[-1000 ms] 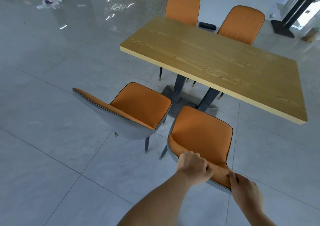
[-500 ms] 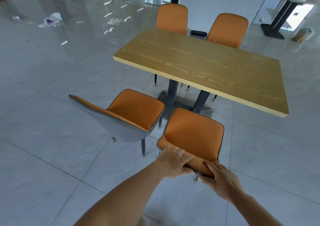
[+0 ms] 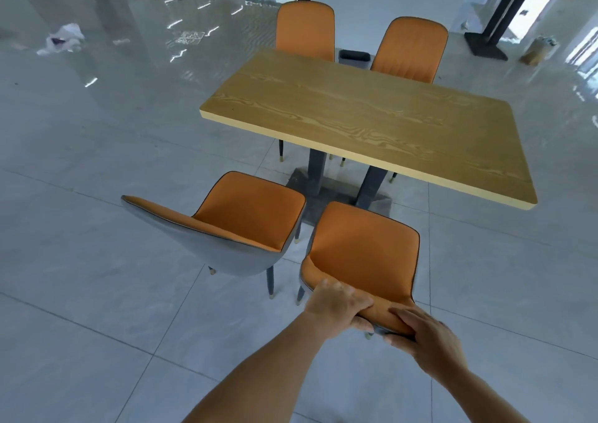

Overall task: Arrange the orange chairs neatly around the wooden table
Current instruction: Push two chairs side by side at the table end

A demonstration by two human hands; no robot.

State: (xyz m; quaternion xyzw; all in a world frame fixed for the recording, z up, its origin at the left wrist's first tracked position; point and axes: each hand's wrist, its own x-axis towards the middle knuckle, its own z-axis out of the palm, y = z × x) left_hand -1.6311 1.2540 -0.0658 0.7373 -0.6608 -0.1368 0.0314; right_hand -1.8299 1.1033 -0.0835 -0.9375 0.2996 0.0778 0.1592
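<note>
floor [image 3: 97,293] | grey tile | bears wooden table [image 3: 372,121], four orange chairs [image 3: 246,209]

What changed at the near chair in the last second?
The right hand slid along the held chair backrest toward the left hand and grips it there. The left hand kept its grip. That chair, side chair, far left chair, far right chair and wooden table show no clear shift.

Crumpled white litter [image 3: 63,38] lies on the glossy grey tiled floor [image 3: 97,293], well apart from a black pedestal base [image 3: 487,45] and a brown parcel [image 3: 538,50].
</note>
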